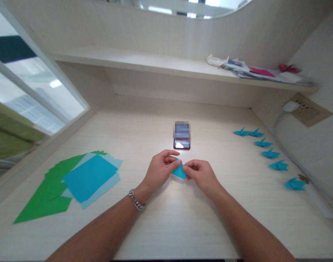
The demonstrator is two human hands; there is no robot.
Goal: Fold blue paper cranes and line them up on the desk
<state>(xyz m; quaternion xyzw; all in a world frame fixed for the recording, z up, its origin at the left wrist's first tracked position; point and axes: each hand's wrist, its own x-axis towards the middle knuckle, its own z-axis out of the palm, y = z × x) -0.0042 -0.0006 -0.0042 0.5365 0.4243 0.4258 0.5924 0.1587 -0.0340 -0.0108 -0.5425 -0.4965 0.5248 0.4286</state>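
Observation:
A small folded piece of blue paper (179, 172) is held between my two hands, above the middle of the desk. My left hand (163, 165) pinches its upper left part, thumb on top. The thumb and fingers of my right hand (199, 173) grip its right edge. Parts of the paper are hidden behind my fingers. Just beyond my hands lies a phone (182, 143) with its screen lit. Along the right side of the desk, several folded blue paper cranes (270, 154) sit in a curved row.
Blue paper sheets (90, 177) lie over fanned green sheets (38, 196) at the left. A shelf (155, 64) crosses the back, with papers (260, 72) at its right end. A white cable (286, 151) runs from a wall socket (309, 111) down past the cranes.

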